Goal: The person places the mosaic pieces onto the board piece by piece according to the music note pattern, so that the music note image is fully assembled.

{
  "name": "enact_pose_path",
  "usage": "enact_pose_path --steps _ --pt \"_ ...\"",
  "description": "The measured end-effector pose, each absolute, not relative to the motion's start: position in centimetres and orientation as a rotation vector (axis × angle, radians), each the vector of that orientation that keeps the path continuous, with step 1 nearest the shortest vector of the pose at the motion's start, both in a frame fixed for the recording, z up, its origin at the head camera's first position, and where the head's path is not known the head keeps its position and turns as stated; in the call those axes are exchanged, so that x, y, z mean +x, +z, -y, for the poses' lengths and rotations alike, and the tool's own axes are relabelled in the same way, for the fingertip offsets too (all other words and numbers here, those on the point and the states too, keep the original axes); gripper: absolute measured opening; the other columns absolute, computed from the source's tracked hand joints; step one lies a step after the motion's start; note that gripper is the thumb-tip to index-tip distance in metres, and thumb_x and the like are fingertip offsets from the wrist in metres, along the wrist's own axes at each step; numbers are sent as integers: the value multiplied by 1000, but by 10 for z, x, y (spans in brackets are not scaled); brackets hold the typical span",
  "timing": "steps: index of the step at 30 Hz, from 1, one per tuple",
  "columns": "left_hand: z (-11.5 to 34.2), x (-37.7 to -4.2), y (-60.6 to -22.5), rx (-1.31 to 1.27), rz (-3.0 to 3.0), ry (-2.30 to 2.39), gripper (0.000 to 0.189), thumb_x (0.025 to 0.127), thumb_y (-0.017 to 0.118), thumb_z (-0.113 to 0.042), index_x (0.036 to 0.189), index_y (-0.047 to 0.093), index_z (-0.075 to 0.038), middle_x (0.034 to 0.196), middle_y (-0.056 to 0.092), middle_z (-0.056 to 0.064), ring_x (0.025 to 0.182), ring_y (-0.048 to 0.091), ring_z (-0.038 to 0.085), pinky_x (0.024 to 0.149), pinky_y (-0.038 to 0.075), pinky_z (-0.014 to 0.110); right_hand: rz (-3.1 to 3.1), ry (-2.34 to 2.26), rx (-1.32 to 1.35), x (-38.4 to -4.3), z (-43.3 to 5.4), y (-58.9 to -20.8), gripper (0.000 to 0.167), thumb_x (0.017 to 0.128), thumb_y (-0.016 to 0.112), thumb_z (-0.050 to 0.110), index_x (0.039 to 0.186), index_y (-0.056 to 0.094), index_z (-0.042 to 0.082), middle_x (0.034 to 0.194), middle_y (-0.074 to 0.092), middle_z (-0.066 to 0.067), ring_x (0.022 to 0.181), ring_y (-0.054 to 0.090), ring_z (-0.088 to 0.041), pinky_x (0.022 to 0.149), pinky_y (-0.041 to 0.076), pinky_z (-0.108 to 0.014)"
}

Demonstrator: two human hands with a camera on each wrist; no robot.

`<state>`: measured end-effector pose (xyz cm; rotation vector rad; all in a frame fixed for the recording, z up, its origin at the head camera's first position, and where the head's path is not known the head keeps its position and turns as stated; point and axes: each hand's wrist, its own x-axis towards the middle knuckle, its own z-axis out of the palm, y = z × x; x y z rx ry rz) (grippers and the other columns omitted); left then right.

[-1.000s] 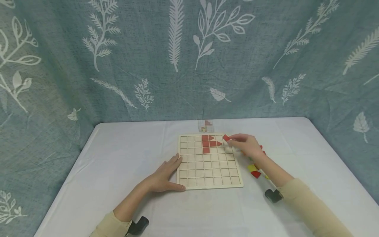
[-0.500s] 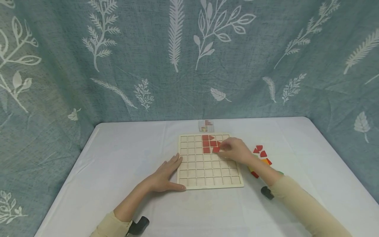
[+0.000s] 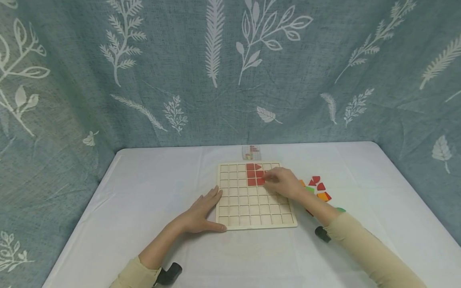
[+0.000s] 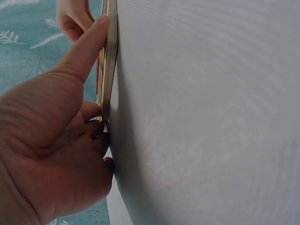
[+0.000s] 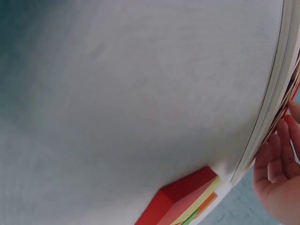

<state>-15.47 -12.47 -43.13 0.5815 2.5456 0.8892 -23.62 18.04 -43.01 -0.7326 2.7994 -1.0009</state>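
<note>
A wooden grid board (image 3: 248, 210) lies on the table. Red square tiles (image 3: 250, 174) and a red triangle tile (image 3: 257, 167) sit in cells of its upper middle. My right hand (image 3: 282, 183) is over the board's right half, thumb and fingers on the right side of a red square tile (image 3: 261, 181) that lies in line with the others. In the right wrist view, the fingertips meet a thin red edge at the board's surface. My left hand (image 3: 199, 214) rests at the board's left side, fingers spread, thumb (image 4: 89, 47) along the front edge near the corner.
Loose red, orange, yellow and green pieces lie right of the board, including a red quarter-round piece (image 3: 321, 187) and a red block (image 5: 183, 192). A small pattern card (image 3: 251, 152) lies behind the board. A leaf-print curtain (image 3: 230, 100) hangs beyond the white tablecloth (image 3: 151, 176).
My right hand has moved left and toward me with the red square tile, from the board's upper right to beside the other red tiles. The left hand has stayed put.
</note>
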Motion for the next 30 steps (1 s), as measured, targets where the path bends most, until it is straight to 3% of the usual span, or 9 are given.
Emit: enact_pose_path --steps 9,20,27,30 --pt "123 -155 -433 593 -2546 891 110 75 81 -47 154 21 1 161 10 18 148 7 32 120 3 48 -2777 -1073 -629 -231 -183 -429 23 92 68 14 113 72 5 113 69 -10 107 63 -28 91 53 -45" --pt "125 -156 -435 585 -2550 870 111 75 80 -48 154 20 -1 162 8 16 149 6 31 120 3 47 -2800 -1122 -323 -215 -221 -417 23 96 64 27 114 73 17 115 68 -4 101 60 -24 79 51 -39" --pt "126 -156 -435 599 -2546 875 110 75 80 -48 154 20 0 162 7 17 149 6 32 120 2 48 -2801 -1113 -225 -198 -256 -412 25 96 64 27 115 72 14 109 69 -7 84 60 -26 66 51 -35" --pt "125 -156 -435 603 -2544 876 111 75 80 -48 154 20 0 162 7 17 149 6 32 120 2 48 -2823 -1091 -183 -189 -271 -412 27 95 66 29 115 72 12 114 68 -9 90 61 -27 71 53 -36"
